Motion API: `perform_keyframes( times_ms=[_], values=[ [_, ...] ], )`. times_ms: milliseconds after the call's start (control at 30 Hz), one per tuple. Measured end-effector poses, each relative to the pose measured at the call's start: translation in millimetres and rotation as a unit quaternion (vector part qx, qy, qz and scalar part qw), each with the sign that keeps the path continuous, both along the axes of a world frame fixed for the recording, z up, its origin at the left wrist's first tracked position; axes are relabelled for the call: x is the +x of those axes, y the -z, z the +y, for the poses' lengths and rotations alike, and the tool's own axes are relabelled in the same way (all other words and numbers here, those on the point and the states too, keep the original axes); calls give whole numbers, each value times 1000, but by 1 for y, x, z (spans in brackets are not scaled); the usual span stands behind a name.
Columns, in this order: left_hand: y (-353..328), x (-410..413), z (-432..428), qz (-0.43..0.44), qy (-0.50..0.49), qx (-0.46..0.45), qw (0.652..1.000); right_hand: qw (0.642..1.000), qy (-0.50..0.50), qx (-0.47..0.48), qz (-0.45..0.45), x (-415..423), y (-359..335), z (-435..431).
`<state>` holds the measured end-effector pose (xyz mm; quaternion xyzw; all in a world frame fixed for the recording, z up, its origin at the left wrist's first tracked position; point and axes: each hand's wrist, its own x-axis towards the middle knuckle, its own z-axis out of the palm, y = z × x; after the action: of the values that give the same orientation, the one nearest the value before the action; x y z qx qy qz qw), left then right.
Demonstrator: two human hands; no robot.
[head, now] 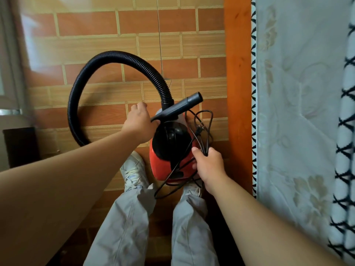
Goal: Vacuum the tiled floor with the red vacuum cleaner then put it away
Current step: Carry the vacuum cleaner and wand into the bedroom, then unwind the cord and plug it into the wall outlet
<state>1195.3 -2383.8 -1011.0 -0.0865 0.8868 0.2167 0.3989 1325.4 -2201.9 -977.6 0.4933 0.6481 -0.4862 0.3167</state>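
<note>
The red vacuum cleaner (163,166) stands on the tiled floor (96,45) between the person's feet (132,169). The left hand (139,121) curls its fingers round the grey nozzle (180,107) across its top, and the right hand (209,166) closes its fingers on gathered loops of cord (203,121) at its right side. Stowing it neatly probably means tightening those loops, tucking in the plug (198,130) and drawing in the hose (92,73) arching to its left.

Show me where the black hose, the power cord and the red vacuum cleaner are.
black hose (115,56), head view, top of its ribbed arc
power cord (198,130), head view, its plug end
red vacuum cleaner (159,169), head view, left side of red shell
</note>
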Motion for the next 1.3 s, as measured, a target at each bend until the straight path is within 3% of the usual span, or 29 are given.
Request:
perform_keyframes(
  times_ms=[167,333,500,667,967,1100,1300],
  values=[
    [-35,23,13,18,-42,49,998,998,1,68,-12,18,-21,9],
    [-71,63,32,1,-66,92,994,998,33,59,5,37,-54,22],
    [-74,127,57,-112,-54,70,990,997,60,32,31,51,-66,23],
    [-49,167,67,-271,-198,63,940,997,71,12,39,54,-65,26],
    [-61,157,45,-274,-371,88,883,999,22,3,46,43,-56,44],
    [-111,148,33,-269,-442,166,840,999,34,-8,29,40,-57,45],
    [-176,143,8,-289,-449,287,796,996,85,-2,-27,40,-59,37]
  ],
)
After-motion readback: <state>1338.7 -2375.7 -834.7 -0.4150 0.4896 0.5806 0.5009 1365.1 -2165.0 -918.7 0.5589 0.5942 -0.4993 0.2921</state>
